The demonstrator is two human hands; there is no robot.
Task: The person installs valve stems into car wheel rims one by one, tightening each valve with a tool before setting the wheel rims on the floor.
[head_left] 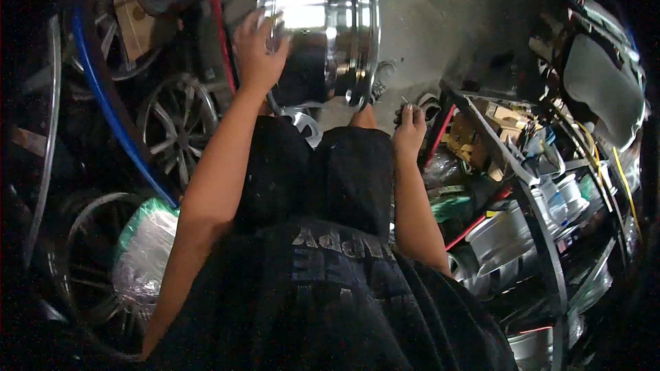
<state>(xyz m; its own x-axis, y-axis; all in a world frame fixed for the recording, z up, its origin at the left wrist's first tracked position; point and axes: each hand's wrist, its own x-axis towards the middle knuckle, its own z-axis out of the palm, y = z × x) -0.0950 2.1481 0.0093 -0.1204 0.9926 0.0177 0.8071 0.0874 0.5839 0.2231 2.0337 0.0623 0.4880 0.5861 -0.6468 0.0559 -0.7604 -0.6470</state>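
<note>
A shiny chrome wheel rim [306, 27] stands on its tread in front of my knees, its barrel facing up. My left hand [260, 55] has its fingers hooked over the left lip of that rim, thumb pointing right. To the right of my knee, my right hand [410, 130] is closed, apart from the rim. Something small and dark shows at its fingertips, too small to name. Below the chrome rim, part of a silver spoked wheel [302, 127] shows between my legs.
At left, spoked wheels [180, 130] sit in a rack with a blue bar [113, 103] and a red bar. A plastic-wrapped bundle [148, 254] lies near my left arm. At right, a metal-framed shelf [505, 141] holds boxes, bottles and silver wheel parts. Concrete floor [426, 20] lies ahead.
</note>
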